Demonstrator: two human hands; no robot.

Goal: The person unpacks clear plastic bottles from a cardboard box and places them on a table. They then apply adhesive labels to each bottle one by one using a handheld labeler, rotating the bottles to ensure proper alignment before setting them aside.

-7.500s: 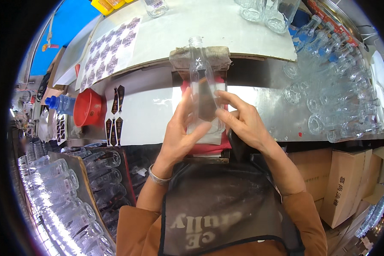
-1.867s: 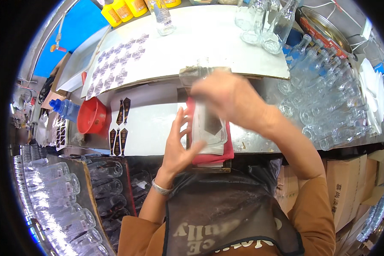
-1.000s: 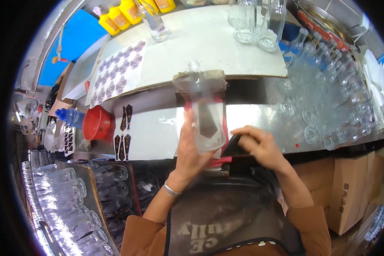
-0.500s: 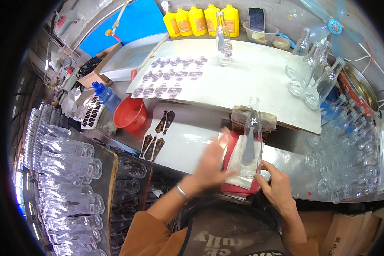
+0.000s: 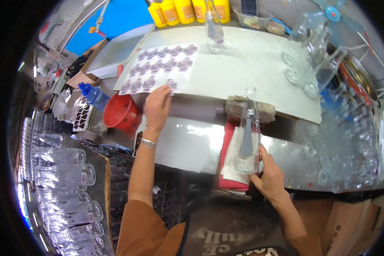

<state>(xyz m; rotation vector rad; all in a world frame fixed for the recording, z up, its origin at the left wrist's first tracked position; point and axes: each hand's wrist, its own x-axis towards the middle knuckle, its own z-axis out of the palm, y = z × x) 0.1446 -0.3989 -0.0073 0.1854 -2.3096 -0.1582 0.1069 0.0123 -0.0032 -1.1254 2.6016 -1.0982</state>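
Head view looks down on a person at a steel table; the right hand is curled about the base of a clear glass bottle, fingers closed round its near end, thumb up along the side; the bottle lies with its neck pointing far, resting against a padded block and over a white cloth on a red cloth, which probably keeps it from rolling and cushions the glass; the left hand reaches far and left to a sticker sheet, fingers flat and loosely spread with the tips on the sheet's near edge, seemingly pinching or peeling at a sticker, though whether anything is gripped cannot be told; the sheet lies on a white board raised behind the steel, within easy reach of that hand.

Further off on the board stands an upright bottle; behind it a row of yellow bottles; empty glass bottles cluster at the far right, and more lie crowded along the right of the table; a red bowl and a blue spray bottle sit to the left; stacked clear bottles fill a rack at the near left; cardboard boxes stand under the table at the right; the place looks like a crowded workshop.
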